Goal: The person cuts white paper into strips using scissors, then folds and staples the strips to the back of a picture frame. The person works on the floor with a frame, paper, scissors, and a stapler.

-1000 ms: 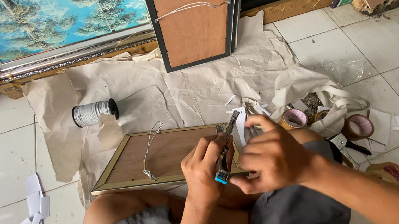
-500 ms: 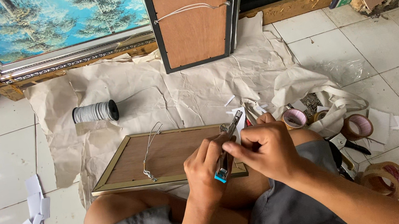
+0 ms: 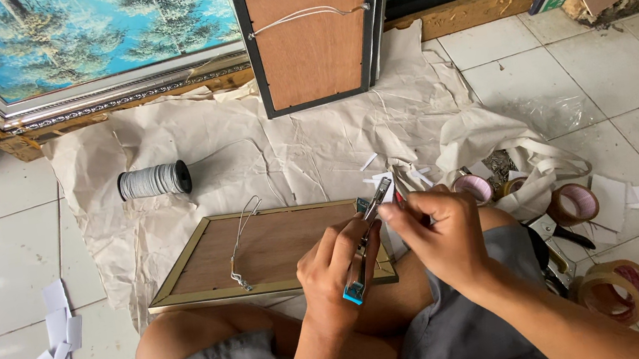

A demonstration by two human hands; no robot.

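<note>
Stapler (image 3: 363, 245) clenched in left hand (image 3: 334, 268), right hand (image 3: 439, 231) pinching its tip, over frame (image 3: 263, 251) edge.

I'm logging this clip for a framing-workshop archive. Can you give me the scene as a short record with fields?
setting: tiled floor with crumpled brown paper spread on it
left hand: grips a staple gun with a blue end
right hand: fingers at the tool's front tip
work piece: gold picture frame, back side up, a cord lying on its backing
nearby: spool of grey cord; tape rolls at right; white paper scraps at left
background: landscape painting; a black frame leaning back side out
</note>
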